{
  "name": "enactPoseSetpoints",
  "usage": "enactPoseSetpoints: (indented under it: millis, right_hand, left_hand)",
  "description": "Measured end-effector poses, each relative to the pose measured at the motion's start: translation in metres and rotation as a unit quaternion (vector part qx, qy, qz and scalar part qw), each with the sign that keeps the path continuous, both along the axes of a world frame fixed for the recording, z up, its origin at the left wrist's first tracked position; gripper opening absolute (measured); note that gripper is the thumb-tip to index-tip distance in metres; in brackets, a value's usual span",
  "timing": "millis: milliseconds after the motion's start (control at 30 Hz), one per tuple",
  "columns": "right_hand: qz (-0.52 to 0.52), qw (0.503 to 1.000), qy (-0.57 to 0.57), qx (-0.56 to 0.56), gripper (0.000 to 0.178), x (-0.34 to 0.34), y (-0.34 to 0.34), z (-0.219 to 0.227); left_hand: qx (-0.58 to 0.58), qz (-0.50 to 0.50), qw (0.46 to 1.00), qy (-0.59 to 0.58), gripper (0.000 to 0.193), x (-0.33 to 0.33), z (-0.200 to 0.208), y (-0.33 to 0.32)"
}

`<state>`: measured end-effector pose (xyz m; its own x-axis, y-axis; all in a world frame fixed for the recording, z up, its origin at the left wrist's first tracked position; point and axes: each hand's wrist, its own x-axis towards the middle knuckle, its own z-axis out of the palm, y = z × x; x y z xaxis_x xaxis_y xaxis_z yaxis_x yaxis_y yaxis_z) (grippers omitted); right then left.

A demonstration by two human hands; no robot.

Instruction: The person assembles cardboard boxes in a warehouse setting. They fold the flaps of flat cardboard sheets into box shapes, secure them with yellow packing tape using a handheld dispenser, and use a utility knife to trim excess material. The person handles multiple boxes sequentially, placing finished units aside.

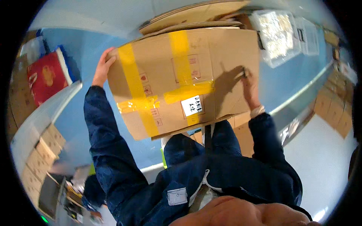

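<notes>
A large brown cardboard box [154, 71] lies before me, crossed by yellow tape strips [129, 71] and bearing a white handwritten label [192, 106]. My left hand [103, 67] grips its far left edge, thumb on the top face and the other fingers partly hidden behind the edge. Over the right part of the box is my right hand [251, 89], closed around a small dark object [244, 72] whose kind I cannot make out. The hand casts a shadow on the cardboard to its left.
Flattened cardboard [188, 17] stands behind the box. To the far right are clear plastic bins, one with pale contents [277, 34]. A red package [49, 77] sits at far left. Stacked cartons [37, 162] line the left, near another person's dark sleeve [94, 190].
</notes>
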<state>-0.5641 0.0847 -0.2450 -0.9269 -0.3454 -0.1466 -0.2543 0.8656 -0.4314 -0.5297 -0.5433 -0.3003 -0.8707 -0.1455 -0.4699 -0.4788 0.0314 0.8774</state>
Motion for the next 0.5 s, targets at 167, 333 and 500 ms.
enactPoseSetpoints:
  millis: [167,333,500]
  right_hand:
    - [-0.265,0.961,-0.076,0.019,0.031,-0.043,0.087,-0.025]
    - [-0.311,0.944,-0.108,-0.008,0.037,-0.051,0.067,-0.039]
    - [-0.366,0.917,-0.158,0.004,0.041,-0.061,0.035,-0.035]
  left_hand:
    - [0.042,0.004,0.999,0.011,0.041,-0.01,-0.023,0.015]
    - [0.041,0.001,0.999,-0.005,0.048,0.001,-0.004,0.001]
    - [0.18,0.097,0.979,-0.005,0.064,0.01,0.006,-0.002]
